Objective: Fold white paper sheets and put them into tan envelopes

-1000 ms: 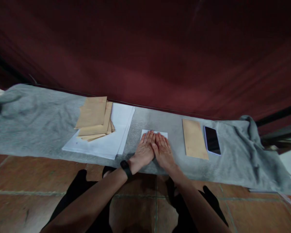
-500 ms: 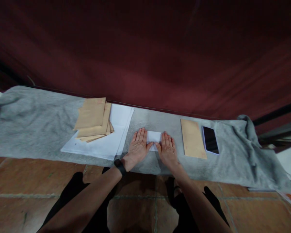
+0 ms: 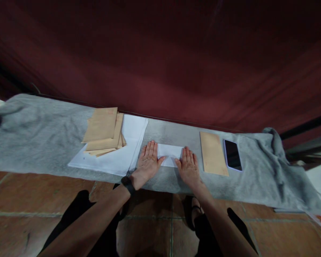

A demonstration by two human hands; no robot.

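A folded sheet of white paper [image 3: 170, 151] lies flat on the grey cloth [image 3: 173, 130], between my two hands. My left hand [image 3: 149, 160] rests palm down on its left end, fingers stretched out and the thumb pointing inward. On the right end my right hand [image 3: 188, 167] presses flat in the same way, with its thumb on the paper. Both ends of the paper are hidden under the hands. To the right of my right hand lies a single brown envelope [image 3: 213, 153].
At the left, a pile of brown envelopes [image 3: 101, 125] sits on a stack of white sheets [image 3: 135, 130]. A phone [image 3: 233, 155] lies beside the single envelope. A dark red surface [image 3: 160, 71] rises behind the cloth-covered bench. Tiled floor [image 3: 147, 228] shows below.
My hands have slid apart along the white paper, the left one leftward and the right one slightly rightward. More of the paper shows between them.
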